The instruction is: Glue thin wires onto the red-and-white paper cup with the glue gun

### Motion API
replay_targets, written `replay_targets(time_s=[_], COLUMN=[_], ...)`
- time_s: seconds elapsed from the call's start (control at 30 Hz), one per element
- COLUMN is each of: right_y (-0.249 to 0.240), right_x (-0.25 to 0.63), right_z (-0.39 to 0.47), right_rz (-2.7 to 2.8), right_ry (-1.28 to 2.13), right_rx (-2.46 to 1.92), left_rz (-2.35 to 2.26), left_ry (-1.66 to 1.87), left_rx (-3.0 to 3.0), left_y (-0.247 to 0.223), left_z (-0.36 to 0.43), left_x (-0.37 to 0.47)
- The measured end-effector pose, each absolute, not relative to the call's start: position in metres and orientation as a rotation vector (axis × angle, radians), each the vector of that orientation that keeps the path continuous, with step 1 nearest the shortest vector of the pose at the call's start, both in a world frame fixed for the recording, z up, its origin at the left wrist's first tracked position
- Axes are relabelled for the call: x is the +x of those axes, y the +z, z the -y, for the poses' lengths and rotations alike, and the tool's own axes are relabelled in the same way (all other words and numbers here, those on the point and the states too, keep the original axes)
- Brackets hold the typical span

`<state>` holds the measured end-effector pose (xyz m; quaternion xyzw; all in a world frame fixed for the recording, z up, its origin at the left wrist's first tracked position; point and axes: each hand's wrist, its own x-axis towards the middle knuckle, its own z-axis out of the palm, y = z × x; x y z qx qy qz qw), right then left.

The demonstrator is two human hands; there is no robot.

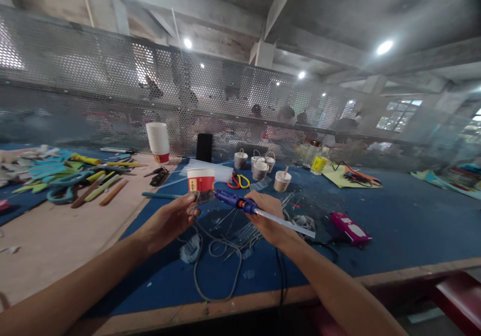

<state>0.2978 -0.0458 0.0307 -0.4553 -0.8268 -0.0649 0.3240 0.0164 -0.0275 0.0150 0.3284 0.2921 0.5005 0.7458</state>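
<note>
My left hand (175,218) pinches grey cord (197,248) at the lower left of a red and white paper cup (201,180). The cord hangs in loops down onto the blue table mat. In my right hand (265,213) is a blue glue gun (233,200), its nozzle pointing left at the cup's lower edge. A long clear glue stick (285,222) sticks out of the gun's rear. The cup's underside is partly hidden by my left fingers and the nozzle.
Stacked paper cups (158,140) stand at the back left, near scissors (62,191) and pens. Several small grey cups (260,168), red-yellow scissors (240,181) and a bottle (319,160) are behind my hands. A magenta device (349,228) lies right. A perforated screen (225,90) borders the table.
</note>
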Motion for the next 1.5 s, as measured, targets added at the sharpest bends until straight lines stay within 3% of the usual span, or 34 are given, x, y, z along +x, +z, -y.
replay_targets(time_s=[0.47,0.7,0.87,1.07,1.33,1.5], right_y=[0.025,0.023,0.025,0.002,-0.013,-0.004], right_x=[0.295,0.292,0.299,0.315,0.322,0.311], right_z=[0.041,0.023,0.008,-0.018,-0.023,-0.011], right_rz=[2.085,1.587,1.343,1.640,1.783,1.872], right_ry=[-0.010,0.841,1.116,0.758,0.410,0.016], right_rx=[-1.122,-1.077,-1.003,-1.474,-1.790,-1.637], left_rz=[-0.670,-0.715,-0.764,-0.804,-0.793,-0.760], left_ry=[1.087,1.127,1.142,1.132,1.157,1.162], left_rx=[0.714,0.702,0.756,0.819,0.852,0.885], left_y=[0.018,0.016,0.018,0.023,0.017,0.016], left_z=[0.029,0.027,0.028,0.032,0.030,0.028], left_x=[0.018,0.018,0.020,0.025,0.026,0.028])
